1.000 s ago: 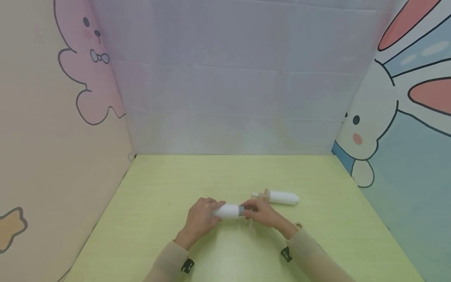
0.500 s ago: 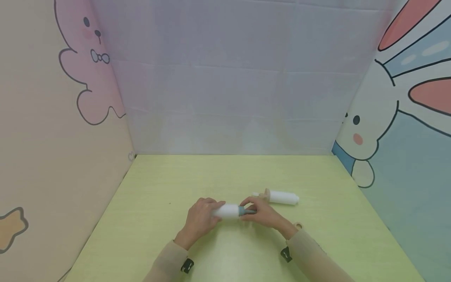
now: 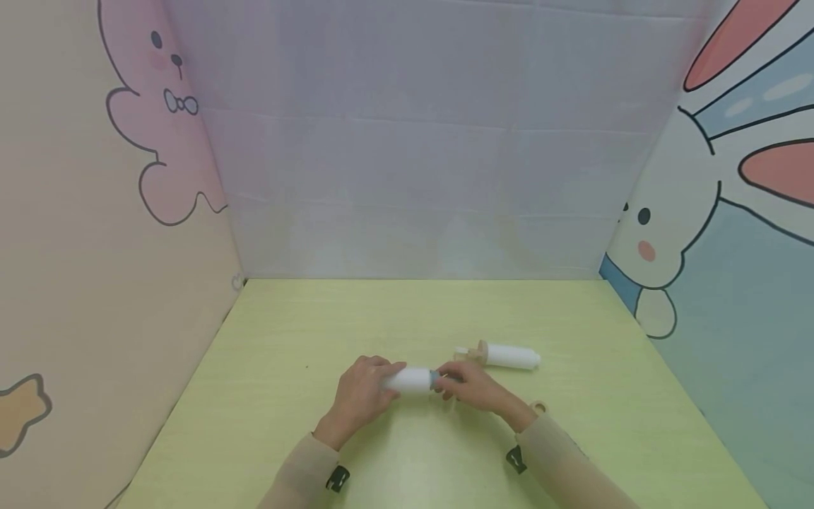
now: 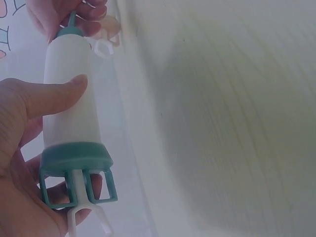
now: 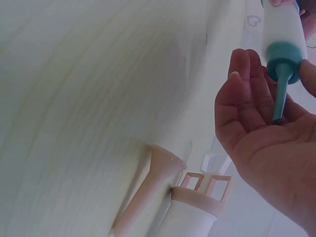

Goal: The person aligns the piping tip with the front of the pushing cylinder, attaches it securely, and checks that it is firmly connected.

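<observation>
Head view: I see the green syringe (image 3: 410, 381) to the left and in front of the peach syringe (image 3: 511, 356), long axis roughly crosswise, nozzle (image 5: 280, 94) pointing right. The left hand (image 3: 364, 391) grips its barrel (image 4: 76, 121); the right hand (image 3: 473, 384) curls thumb and fingers round its collar (image 5: 284, 51).

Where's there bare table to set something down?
Free: the table between left hand and left wall, and from the peach-capped syringe to the back wall. Crowded: around the right hand, where green nozzle, syringe and peach nozzle cluster.
</observation>
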A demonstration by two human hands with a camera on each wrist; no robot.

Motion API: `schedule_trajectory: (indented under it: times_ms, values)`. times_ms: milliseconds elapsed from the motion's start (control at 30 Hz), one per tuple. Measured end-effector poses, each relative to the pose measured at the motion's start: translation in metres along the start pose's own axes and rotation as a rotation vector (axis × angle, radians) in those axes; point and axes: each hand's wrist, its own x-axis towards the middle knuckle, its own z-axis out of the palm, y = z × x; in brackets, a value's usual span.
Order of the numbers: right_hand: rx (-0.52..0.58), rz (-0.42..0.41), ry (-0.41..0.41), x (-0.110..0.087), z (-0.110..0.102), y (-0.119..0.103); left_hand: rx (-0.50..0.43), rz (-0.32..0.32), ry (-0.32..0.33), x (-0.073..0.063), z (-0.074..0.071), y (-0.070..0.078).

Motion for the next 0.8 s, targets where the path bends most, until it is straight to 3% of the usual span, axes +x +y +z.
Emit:
schedule_trajectory:
  times_ms: [267, 600, 800]
  values:
    - [0.030, 0.035, -0.005, -0.0007, 0.0011, -0.0028, -0.018, 0.000, -0.012, 0.0002, -0.0001, -0.0009]
    - [0.178, 0.064, 0.079, 0.0012, 0.0040, -0.0059, -0.008, 0.012, -0.007, 0.0006, -0.0008, -0.0018]
    - [0.166, 0.036, 0.083, 0.0002, 0.0013, -0.0071, -0.018, -0.002, -0.012, -0.0001, -0.0004, -0.0021]
